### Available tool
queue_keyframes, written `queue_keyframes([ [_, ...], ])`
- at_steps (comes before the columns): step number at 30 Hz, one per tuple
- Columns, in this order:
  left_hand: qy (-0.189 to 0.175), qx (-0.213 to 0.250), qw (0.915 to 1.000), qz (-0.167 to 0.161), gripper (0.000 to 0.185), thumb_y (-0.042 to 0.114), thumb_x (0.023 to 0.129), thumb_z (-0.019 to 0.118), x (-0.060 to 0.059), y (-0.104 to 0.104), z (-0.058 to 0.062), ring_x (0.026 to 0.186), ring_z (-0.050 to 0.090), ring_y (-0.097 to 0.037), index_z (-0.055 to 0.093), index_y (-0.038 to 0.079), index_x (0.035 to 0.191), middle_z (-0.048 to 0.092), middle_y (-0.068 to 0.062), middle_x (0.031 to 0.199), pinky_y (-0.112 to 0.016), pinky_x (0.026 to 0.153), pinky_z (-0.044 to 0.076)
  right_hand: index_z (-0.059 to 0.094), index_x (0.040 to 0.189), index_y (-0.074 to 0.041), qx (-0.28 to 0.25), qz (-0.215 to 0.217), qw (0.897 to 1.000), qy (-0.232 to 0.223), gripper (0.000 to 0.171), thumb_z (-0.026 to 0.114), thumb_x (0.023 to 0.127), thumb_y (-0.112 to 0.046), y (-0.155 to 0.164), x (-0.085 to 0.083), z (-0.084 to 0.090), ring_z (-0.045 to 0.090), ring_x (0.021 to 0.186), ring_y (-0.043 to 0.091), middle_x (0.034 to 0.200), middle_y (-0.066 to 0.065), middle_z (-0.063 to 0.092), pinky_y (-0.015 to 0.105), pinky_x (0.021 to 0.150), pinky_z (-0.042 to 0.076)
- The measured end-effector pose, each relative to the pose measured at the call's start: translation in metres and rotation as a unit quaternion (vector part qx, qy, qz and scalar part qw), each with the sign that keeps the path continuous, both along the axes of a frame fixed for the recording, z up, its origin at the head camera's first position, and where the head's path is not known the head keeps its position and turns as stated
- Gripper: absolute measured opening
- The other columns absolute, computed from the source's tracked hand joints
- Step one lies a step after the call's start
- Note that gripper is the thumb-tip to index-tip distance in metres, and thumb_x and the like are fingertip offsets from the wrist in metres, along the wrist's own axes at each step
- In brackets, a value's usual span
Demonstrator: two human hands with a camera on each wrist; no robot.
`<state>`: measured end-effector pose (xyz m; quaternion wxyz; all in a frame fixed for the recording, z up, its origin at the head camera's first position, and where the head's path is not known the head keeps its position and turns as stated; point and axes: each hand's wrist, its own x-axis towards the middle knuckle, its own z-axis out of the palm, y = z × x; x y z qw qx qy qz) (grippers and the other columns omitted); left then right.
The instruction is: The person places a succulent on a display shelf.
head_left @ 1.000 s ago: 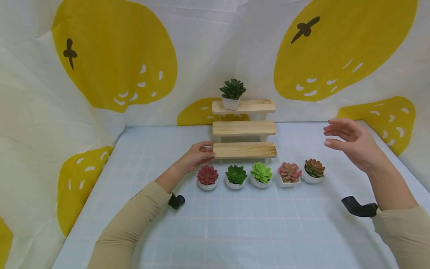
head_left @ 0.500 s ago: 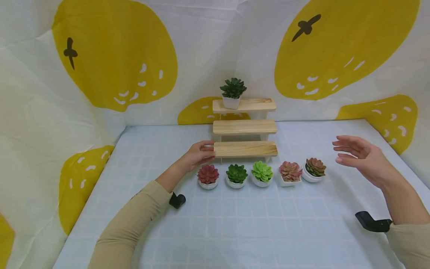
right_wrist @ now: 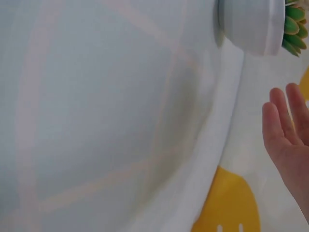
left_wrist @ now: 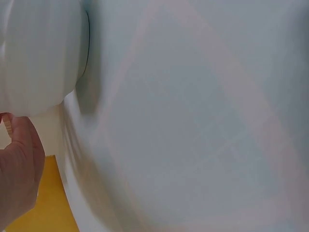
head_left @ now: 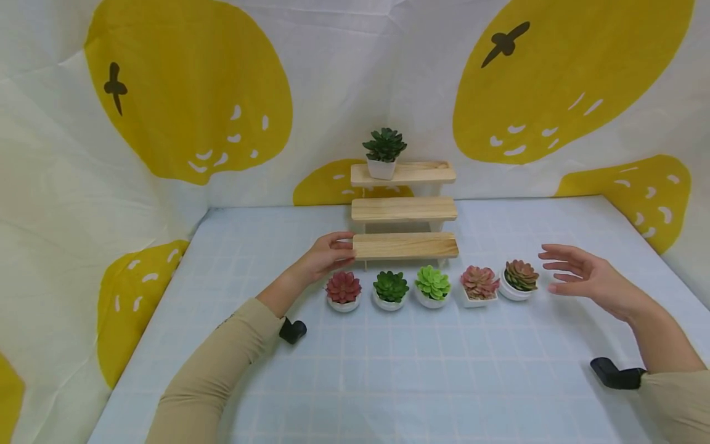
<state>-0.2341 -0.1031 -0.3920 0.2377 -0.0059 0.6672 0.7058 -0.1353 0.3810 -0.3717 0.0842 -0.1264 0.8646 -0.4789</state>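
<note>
I see right hand [head_left: 601, 283] wide, empty | brown-green potted succulent [head_left: 519, 279] just left | left hand [head_left: 322, 258] pinches lowest wooden shelf [head_left: 405, 246]

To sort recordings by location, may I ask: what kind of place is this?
Perhaps an indoor tabletop set arranged for filming: a white sheet with yellow shapes hangs behind, a checked cloth lies in front, and five potted plants line up before a wooden stand.

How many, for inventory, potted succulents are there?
6: one succulent on the top wooden tier; on the tablecloth, left to right, red one, green one, lime one, pink one, brown one.
</note>
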Motion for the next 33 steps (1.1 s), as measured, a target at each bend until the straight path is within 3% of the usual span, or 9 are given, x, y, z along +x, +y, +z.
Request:
queue_keyframes([
  [13, 0.004, 0.0, 1.0, -0.004, 0.049, -0.007, 0.09, 0.053, 0.001, 0.0, 0.001, 0.086, 0.058, -0.017, 0.04, 0.001, 0.137, 0.052, -0.012, 0.109, -0.031, 0.087, 0.05, 0.036, 0.137, -0.003, 0.042, 0.037, 0.998, -0.04, 0.065, 0.069, 0.082, -0.008, -0.009, -0.004, -0.015, 0.046, 0.103, -0.012, 0.12, -0.023, 0.045, 0.014, 0.08, 0.047],
  [15, 0.003, 0.001, 1.0, -0.004, 0.05, -0.007, 0.09, 0.053, 0.001, 0.0, 0.001, 0.086, 0.058, -0.017, 0.04, 0.001, 0.138, 0.052, -0.012, 0.108, -0.032, 0.088, 0.05, 0.036, 0.136, -0.002, 0.054, 0.033, 0.997, -0.041, 0.067, 0.072, 0.08, -0.01, -0.012, -0.004, -0.016, 0.045, 0.101, -0.012, 0.121, -0.018, 0.045, 0.014, 0.081, 0.047],
  [20, 0.002, -0.001, 1.0, 0.0, 0.05, -0.006, 0.09, 0.054, 0.001, -0.001, 0.002, 0.084, 0.059, -0.015, 0.04, 0.001, 0.138, 0.052, -0.012, 0.108, -0.034, 0.089, 0.049, 0.035, 0.137, 0.0, 0.076, 0.025, 0.996, -0.05, 0.07, 0.073, 0.08, -0.015, -0.019, -0.007, -0.017, 0.045, 0.098, -0.012, 0.132, 0.011, 0.043, 0.015, 0.079, 0.048],
  [22, 0.001, 0.0, 1.0, 0.0, 0.05, -0.006, 0.09, 0.054, 0.001, -0.001, 0.002, 0.082, 0.059, -0.014, 0.04, 0.001, 0.138, 0.052, -0.011, 0.107, -0.034, 0.089, 0.049, 0.035, 0.137, -0.001, 0.081, 0.021, 0.995, -0.054, 0.07, 0.072, 0.081, -0.017, -0.02, -0.008, -0.016, 0.045, 0.098, -0.011, 0.133, 0.018, 0.041, 0.015, 0.079, 0.047],
  [29, -0.004, -0.002, 1.0, -0.002, 0.05, -0.006, 0.09, 0.054, 0.001, -0.002, 0.004, 0.081, 0.059, -0.014, 0.04, 0.001, 0.138, 0.051, -0.01, 0.105, -0.032, 0.088, 0.05, 0.038, 0.136, -0.001, 0.06, 0.014, 0.996, -0.061, 0.07, 0.075, 0.078, -0.016, -0.024, -0.01, -0.018, 0.046, 0.1, -0.01, 0.121, -0.014, 0.046, 0.015, 0.08, 0.046],
  [33, -0.007, -0.004, 1.0, -0.004, 0.049, -0.006, 0.09, 0.054, 0.0, -0.001, 0.004, 0.084, 0.058, -0.015, 0.04, 0.002, 0.137, 0.051, -0.011, 0.107, -0.032, 0.088, 0.05, 0.037, 0.136, -0.001, 0.042, 0.019, 0.997, -0.064, 0.07, 0.075, 0.078, -0.014, -0.026, -0.011, -0.021, 0.046, 0.1, -0.01, 0.119, -0.016, 0.046, 0.014, 0.081, 0.047],
])
